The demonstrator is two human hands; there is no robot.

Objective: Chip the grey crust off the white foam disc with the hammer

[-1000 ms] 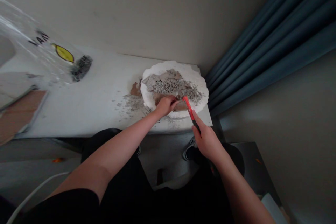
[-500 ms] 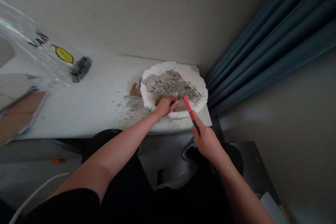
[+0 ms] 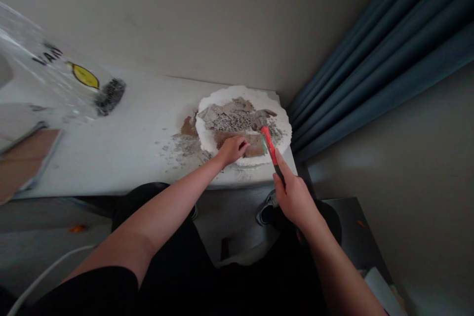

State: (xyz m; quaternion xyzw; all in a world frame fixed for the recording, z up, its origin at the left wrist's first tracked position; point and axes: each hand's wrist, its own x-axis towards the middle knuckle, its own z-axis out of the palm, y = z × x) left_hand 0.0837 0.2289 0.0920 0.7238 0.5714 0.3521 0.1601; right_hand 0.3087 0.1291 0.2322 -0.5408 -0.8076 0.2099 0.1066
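A round white foam disc (image 3: pixel 279 116) lies at the right end of a white table (image 3: pixel 137 143). It carries a heap of grey broken chips (image 3: pixel 237 117) and a flat brown slab (image 3: pixel 255 144). My left hand (image 3: pixel 231 149) presses down on the left part of that brown slab, fingers curled onto it. My right hand (image 3: pixel 294 197) is closed round the dark handle of a red-bladed scraper (image 3: pixel 269 145), whose tip rests at the slab's right edge.
Grey crumbs and a brown fragment (image 3: pixel 190 127) are scattered left of the disc. A clear plastic bag (image 3: pixel 55 79) with a yellow mark lies at the far left, beside a brown board (image 3: pixel 25 158). Blue curtains (image 3: pixel 374 59) hang at the right. A dark stool (image 3: pixel 355 227) stands below.
The scraper's tip has shifted a little to the right, off the chips to the slab's right edge. My left hand stays on the slab.
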